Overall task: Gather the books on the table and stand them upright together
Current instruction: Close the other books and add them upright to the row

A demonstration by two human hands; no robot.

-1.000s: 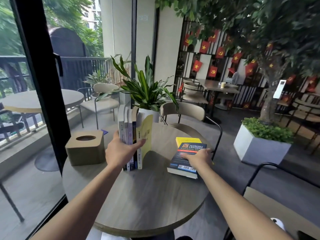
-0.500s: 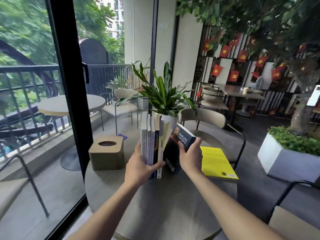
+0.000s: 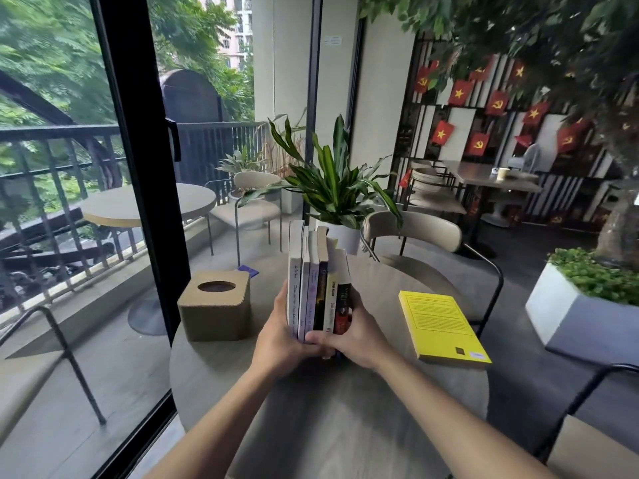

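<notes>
Several books stand upright in a tight row at the middle of the round grey table, spines facing me. The dark-spined book is the rightmost of the row. My left hand presses the row's left side and my right hand presses its right side; the fingers meet in front of the lower spines. A yellow book lies flat on the table to the right, apart from the row and from both hands.
A tan tissue box sits on the table to the left of the row. A potted plant stands behind the books. A chair is at the table's far side, a glass door frame at left.
My right hand has stood the dark book upright and pushed it against the right end of the row. Both hands now squeeze the row together. The yellow book has stayed flat.
</notes>
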